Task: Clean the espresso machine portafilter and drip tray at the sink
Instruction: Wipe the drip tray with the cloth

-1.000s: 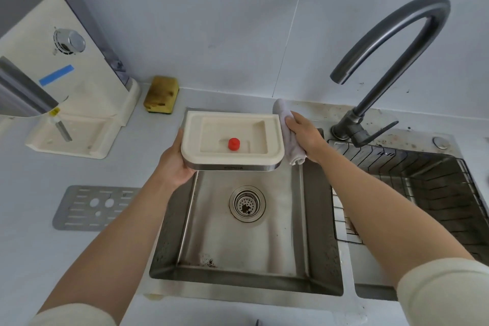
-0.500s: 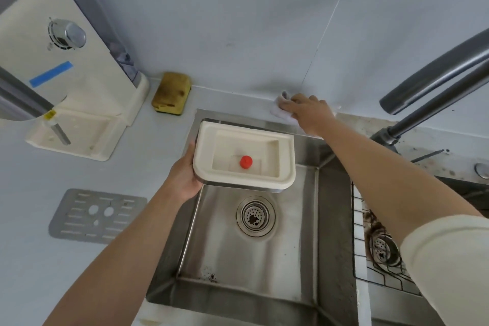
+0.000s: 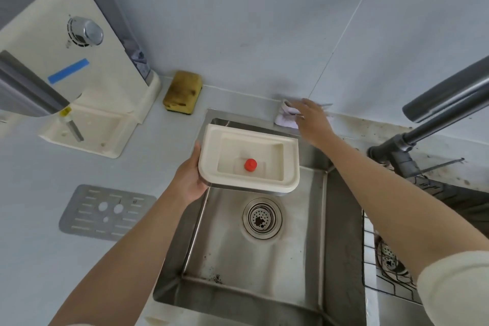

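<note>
Head view: my left hand [image 3: 189, 180] grips the drip tray [image 3: 248, 159] mid-frame over the sink [image 3: 264, 267]; my right hand [image 3: 313, 122], unclenched, touches the cloth [image 3: 285, 118].

I work from a single wide-angle head view that sits above the near edge of the sink [image 3: 264, 267] and faces forward and steeply down, so the drain strainer [image 3: 262, 217] lies just below mid-frame and the wall [image 3: 251, 21] fills the top. It is close in: both forearms enter from the bottom corners, the left hand [image 3: 189, 180] and the drip tray [image 3: 211, 156] sit near the centre, and the right hand [image 3: 313, 120] lies just beyond. The lens bends the edges, where the espresso machine [image 3: 53, 42] leans in at upper left and the faucet [image 3: 447, 98] is cut off at right.
</note>
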`<state>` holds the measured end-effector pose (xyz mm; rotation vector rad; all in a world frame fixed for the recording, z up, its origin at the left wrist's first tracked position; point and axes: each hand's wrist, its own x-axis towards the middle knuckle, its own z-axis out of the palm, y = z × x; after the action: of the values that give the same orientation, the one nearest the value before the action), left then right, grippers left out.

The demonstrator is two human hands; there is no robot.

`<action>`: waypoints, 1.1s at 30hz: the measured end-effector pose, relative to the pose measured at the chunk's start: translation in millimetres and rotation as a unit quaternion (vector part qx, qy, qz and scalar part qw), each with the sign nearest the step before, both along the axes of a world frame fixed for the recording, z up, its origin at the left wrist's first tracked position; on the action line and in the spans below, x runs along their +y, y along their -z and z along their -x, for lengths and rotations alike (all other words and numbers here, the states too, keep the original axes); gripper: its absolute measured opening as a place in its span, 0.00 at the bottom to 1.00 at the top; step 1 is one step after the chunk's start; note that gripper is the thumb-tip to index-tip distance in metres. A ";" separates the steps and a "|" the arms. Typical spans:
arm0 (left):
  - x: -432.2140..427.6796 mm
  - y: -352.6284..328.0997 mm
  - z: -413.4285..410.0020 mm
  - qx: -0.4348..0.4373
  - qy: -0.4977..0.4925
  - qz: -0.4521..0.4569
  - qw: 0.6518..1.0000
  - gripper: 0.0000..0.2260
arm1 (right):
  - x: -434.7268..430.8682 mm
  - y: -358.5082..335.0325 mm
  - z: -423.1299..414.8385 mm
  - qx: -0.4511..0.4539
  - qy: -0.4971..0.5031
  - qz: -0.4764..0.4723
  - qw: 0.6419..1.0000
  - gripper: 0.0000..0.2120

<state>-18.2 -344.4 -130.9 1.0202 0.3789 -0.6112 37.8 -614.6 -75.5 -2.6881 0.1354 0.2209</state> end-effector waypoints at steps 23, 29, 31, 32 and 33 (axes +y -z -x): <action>27.5 -50.8 81.1 -0.050 0.023 -0.015 0.998 0.23 | 63.8 -19.9 207.7 0.036 0.015 -0.350 0.936 0.49; 50.0 -67.9 128.3 -0.050 0.014 -0.092 0.994 0.22 | 81.6 -16.8 240.2 -0.001 0.006 -0.336 0.942 0.44; 60.5 -72.1 145.3 -0.053 0.003 -0.129 0.990 0.21 | 90.4 -17.2 250.6 0.005 -0.002 -0.339 0.941 0.43; 65.8 -75.4 153.3 -0.052 -0.003 -0.152 0.987 0.20 | 96.0 -18.1 255.6 0.008 -0.009 -0.345 0.938 0.44; 71.4 -80.5 162.2 -0.053 -0.010 -0.178 0.983 0.19 | 101.8 -18.3 260.3 0.004 -0.015 -0.351 0.936 0.44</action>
<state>-180.4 -273.0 -50.4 1.3832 0.4139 -0.4767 -222.5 -512.8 -57.2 -1.9755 0.0089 0.2352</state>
